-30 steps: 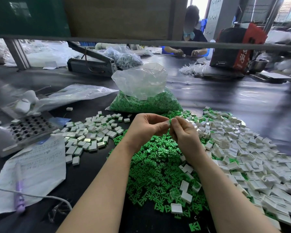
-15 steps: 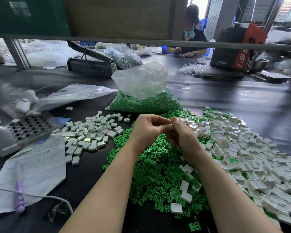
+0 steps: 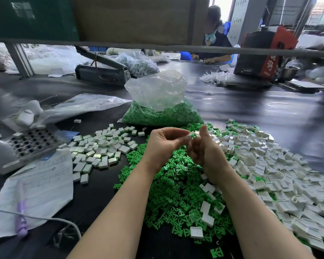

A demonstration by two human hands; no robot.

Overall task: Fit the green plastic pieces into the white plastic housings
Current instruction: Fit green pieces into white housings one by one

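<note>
Above the green heap at the centre of the black table (image 3: 260, 116), the left hand (image 3: 164, 144) and the right hand (image 3: 207, 152) are meeting, fingertips together. The left hand's curled fingers are pinching a white housing (image 3: 192, 135) with a green piece (image 3: 194, 136) showing at its face, and the right hand's thumb is rising just beside it at three o'clock; whether the right fingers are gripping it too cannot be told. Loose green pieces (image 3: 172, 191) are lying piled beneath the wrists, running toward six o'clock. Empty white housings (image 3: 281, 176) are spreading in a broad heap toward three and four o'clock. Fitted housings (image 3: 101, 150) are sitting in a smaller cluster at nine o'clock. At twelve o'clock a clear bag (image 3: 161, 101) is standing open, holding more green parts. Toward eight o'clock a written paper sheet (image 3: 39, 186) is lying under a purple pen (image 3: 21, 208).
</note>
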